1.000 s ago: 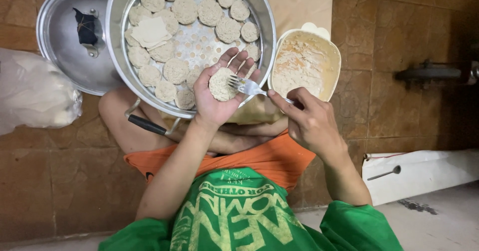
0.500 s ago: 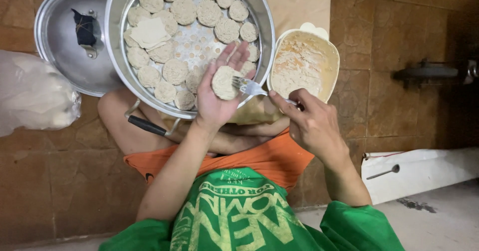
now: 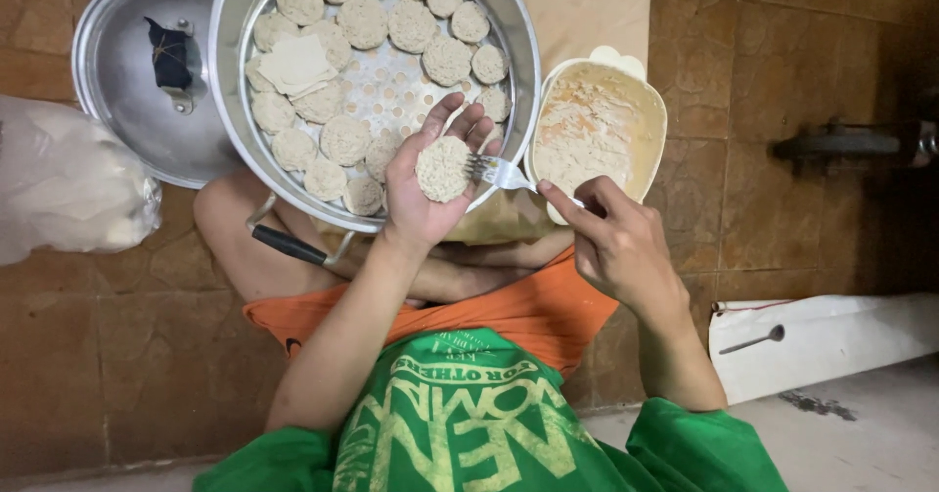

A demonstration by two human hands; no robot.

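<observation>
Two bare hands are at work over a wide round metal steamer tray (image 3: 235, 111) that rests on the crossed legs of a person sitting on the brown tiled floor (image 3: 108, 355). The left hand (image 3: 430, 184) lies palm up, fingers spread and cupped, cradling a flat round pale dough dumpling (image 3: 443, 168) so that its top faces upward and stays level; this hand's grip is loose, open beneath the piece rather than pinched on it. The right hand (image 3: 616, 243) has its fingers closed together on the handle of a small silver fork (image 3: 497, 171), whose tines touch the dumpling's right edge, held nearly flat, seemingly to press or smooth the filling. Just beside the fork stands a cream oval plastic bowl (image 3: 650, 125) smeared with pale filling, within easy reach of the fork hand. Many finished dumplings (image 3: 363, 21) ring the perforated tray floor, spaced apart, with a square white wrapper sheet (image 3: 296, 64) lying among them. To the left the round metal lid (image 3: 122, 91) lies upturned on the floor, near a clear plastic bag (image 3: 68, 194) of pale contents. A metal spoon (image 3: 751, 339) lies well apart on a white board (image 3: 861, 331).
</observation>
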